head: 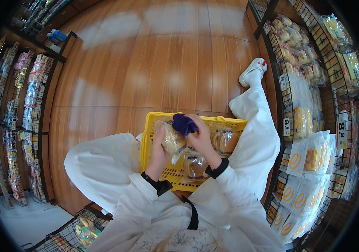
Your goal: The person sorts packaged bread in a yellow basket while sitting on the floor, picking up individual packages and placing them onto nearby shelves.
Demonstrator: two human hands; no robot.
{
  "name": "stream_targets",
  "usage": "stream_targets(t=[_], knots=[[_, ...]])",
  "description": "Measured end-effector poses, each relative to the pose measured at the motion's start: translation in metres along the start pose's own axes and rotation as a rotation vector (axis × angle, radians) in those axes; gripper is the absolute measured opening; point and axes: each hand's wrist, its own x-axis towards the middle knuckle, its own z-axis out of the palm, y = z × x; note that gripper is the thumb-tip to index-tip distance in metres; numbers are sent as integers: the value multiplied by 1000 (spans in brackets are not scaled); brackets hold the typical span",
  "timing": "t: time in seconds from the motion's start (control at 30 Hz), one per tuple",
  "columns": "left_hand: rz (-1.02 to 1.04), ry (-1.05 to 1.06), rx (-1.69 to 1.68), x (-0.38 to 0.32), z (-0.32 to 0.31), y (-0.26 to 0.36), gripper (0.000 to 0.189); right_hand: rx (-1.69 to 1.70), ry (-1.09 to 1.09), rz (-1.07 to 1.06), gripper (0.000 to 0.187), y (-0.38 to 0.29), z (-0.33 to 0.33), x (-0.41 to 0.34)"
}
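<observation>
My left hand (159, 145) grips a bread bun in a clear plastic wrapper (173, 141) above a yellow plastic shopping basket (148, 138). Bunched in the fingers of my right hand (202, 135) is a dark purple cloth (183, 123), held close against the wrapped bun's upper side. Below my hands, more wrapped buns lie inside the basket: one wrapped bun (195, 167) near the front and another wrapped bun (228, 140) at the right. Part of the basket's interior is hidden behind my hands and the held bun.
The basket sits between my bent legs on a wood-look floor (167, 69). At the right stands a wire shelf rack (288, 104) with packaged breads (299, 53) and white bags (299, 154). Hanging snack packets (36, 85) line the left shelves. A wire basket (63, 236) is at lower left.
</observation>
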Motion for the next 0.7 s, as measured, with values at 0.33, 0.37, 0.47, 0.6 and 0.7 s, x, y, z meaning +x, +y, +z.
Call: stream_targets(t=[0.33, 0.37, 0.47, 0.6, 0.7], knots=[[58, 106, 111, 3, -9, 6, 56, 13, -164, -142, 47, -45, 13, -16], [47, 73, 129, 1, -12, 10, 58, -27, -179, -172, 47, -47, 14, -16], [88, 40, 0, 5, -8, 13, 60, 5, -4, -38, 45, -34, 19, -16], [65, 61, -15, 4, -7, 17, 59, -12, 105, 50, 44, -6, 17, -14], [173, 92, 70, 13, -29, 11, 59, 106, 1, -7, 45, -28, 23, -21]])
